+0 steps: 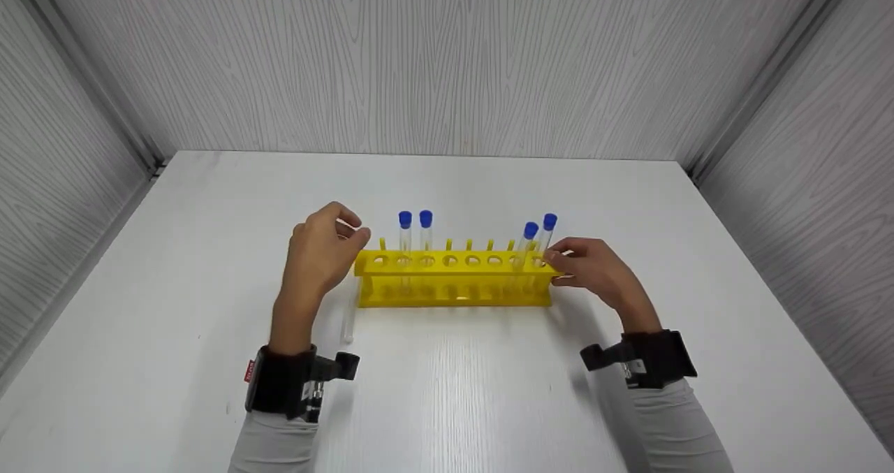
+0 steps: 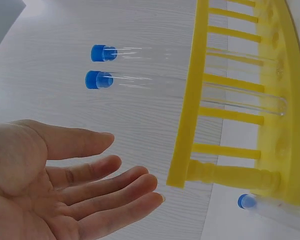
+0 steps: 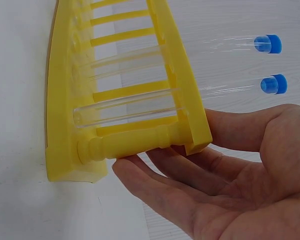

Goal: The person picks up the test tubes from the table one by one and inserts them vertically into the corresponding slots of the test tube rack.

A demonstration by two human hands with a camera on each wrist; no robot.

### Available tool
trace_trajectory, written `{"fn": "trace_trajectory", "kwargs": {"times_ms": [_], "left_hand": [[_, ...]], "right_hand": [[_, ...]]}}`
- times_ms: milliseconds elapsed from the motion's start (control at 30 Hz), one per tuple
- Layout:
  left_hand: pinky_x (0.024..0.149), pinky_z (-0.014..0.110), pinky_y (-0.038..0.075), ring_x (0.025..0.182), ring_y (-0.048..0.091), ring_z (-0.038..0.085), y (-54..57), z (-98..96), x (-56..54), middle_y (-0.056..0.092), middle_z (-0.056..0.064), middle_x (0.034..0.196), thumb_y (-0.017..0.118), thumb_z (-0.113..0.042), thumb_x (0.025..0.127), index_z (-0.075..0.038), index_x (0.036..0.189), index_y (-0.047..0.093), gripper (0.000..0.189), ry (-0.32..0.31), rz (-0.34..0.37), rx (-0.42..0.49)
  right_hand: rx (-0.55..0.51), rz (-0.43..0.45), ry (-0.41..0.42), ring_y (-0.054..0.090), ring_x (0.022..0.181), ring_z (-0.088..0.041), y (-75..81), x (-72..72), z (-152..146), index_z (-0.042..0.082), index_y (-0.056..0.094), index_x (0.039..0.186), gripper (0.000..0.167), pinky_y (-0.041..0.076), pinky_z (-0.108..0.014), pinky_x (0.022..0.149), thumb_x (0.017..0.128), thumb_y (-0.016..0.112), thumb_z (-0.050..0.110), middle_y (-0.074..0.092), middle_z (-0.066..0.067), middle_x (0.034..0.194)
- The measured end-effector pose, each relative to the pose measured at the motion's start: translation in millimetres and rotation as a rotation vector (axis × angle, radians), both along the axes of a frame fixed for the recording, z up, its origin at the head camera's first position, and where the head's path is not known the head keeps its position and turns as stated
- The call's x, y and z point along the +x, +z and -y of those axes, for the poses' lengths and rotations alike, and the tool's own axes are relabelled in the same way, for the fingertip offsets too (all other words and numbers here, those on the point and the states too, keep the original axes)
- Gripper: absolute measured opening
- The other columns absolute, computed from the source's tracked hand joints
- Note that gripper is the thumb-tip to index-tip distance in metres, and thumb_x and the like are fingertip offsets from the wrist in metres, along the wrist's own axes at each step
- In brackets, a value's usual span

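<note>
A yellow test tube rack (image 1: 454, 267) stands on the white table. Two clear test tubes with blue caps (image 1: 405, 220) are upright in holes towards its left side. Near the right end, two more capped tubes (image 1: 531, 232) lean to the right. My right hand (image 3: 230, 170) grips the rack's right end, thumb against the top plate and fingers at the end post. Just off the left end is my left hand (image 1: 323, 249), holding nothing, its fingers loosely bent and apart from the rack. Another blue-capped tube (image 2: 247, 201) lies beside the rack's left end, partly hidden in the head view.
The white tabletop (image 1: 454, 389) stretches out around the rack. Grey wood-grain panels (image 1: 433, 61) close in the back and both sides. Each wrist wears a black strap with a camera mount (image 1: 283, 382).
</note>
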State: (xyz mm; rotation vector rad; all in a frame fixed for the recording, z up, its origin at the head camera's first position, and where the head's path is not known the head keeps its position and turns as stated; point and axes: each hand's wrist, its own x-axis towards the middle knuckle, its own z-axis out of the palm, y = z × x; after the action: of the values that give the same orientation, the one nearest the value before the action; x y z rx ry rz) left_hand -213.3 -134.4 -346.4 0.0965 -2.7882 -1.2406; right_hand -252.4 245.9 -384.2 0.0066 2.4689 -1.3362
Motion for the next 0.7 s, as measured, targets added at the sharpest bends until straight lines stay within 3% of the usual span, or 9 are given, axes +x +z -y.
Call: {"fn": "trace_trajectory", "kwargs": {"times_ms": [267, 533, 700], "left_hand": [[0.095, 0.048, 0.054, 0.108, 0.066, 0.036, -10.4, 14.1, -6.2, 0.069, 0.021, 0.121, 0.059, -0.02, 0.1, -0.002, 0.123, 0.061, 0.029, 0.046, 0.051, -0.005], [0.096, 0.047, 0.055, 0.108, 0.065, 0.036, -21.3, 15.7, -13.9, 0.066, 0.022, 0.124, 0.06, -0.021, 0.099, -0.002, 0.132, 0.056, 0.038, 0.028, 0.163, -0.023], [0.099, 0.048, 0.053, 0.111, 0.063, 0.037, -24.4, 16.6, -16.1, 0.063, 0.023, 0.128, 0.055, -0.019, 0.101, -0.002, 0.136, 0.053, 0.039, 0.018, 0.195, -0.024]], "right_hand": [[0.017, 0.005, 0.002, 0.06, 0.126, -0.032, 0.0, -0.1, 0.0, 0.002, 0.061, 0.131, 0.04, 0.053, -0.038, 0.101, 0.104, 0.057, 0.031, 0.056, -0.019, 0.138], [0.026, -0.002, 0.003, 0.062, 0.123, -0.031, 0.6, 0.0, -0.7, 0.003, 0.061, 0.13, 0.04, 0.054, -0.038, 0.101, 0.104, 0.057, 0.033, 0.057, -0.019, 0.137], [0.025, 0.0, 0.001, 0.062, 0.122, -0.031, 0.4, -0.5, -0.9, 0.003, 0.061, 0.13, 0.04, 0.055, -0.038, 0.1, 0.104, 0.058, 0.032, 0.058, -0.02, 0.136]]}}
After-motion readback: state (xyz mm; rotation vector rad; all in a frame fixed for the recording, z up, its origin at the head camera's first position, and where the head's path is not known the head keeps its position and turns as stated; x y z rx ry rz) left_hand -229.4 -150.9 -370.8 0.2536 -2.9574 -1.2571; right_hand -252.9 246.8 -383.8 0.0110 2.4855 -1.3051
